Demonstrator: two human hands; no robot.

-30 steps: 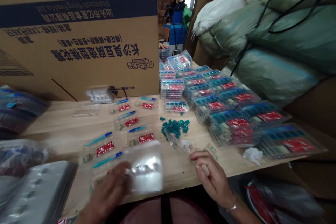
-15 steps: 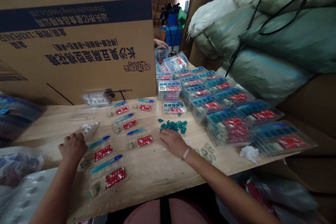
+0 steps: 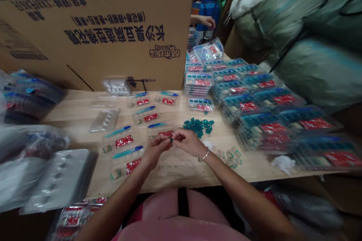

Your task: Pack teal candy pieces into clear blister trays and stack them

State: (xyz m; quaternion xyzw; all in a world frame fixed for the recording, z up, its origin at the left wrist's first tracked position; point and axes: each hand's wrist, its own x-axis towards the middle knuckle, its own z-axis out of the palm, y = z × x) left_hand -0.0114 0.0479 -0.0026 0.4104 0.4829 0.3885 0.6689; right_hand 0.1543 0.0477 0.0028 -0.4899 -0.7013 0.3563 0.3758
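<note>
My left hand (image 3: 157, 148) and my right hand (image 3: 187, 142) meet over the table's middle, fingers pinched. Between their fingertips is a small dark green piece (image 3: 171, 140). A clear plastic tray (image 3: 177, 163) lies under my hands. Just beyond my right hand is a loose heap of teal-green pieces (image 3: 199, 125). Left of my hands are clear trays, each with a red packet (image 3: 123, 141), a blue stick like a pen (image 3: 128, 152) and small striped pieces (image 3: 115, 174). To the right of my right wrist lie more striped pieces (image 3: 230, 157), loose on the wood.
A large carton (image 3: 113, 56) stands across the table's back left. Stacks of filled trays (image 3: 266, 128) line the right side. At left are stacked clear trays (image 3: 60, 175) and plastic bags (image 3: 31, 158). Another person's hand (image 3: 207, 22) shows behind the carton.
My left hand has come from the clear tray at left to the middle. My right hand has left the teal heap, and both now pinch a small dark green piece. The view has tilted down.
</note>
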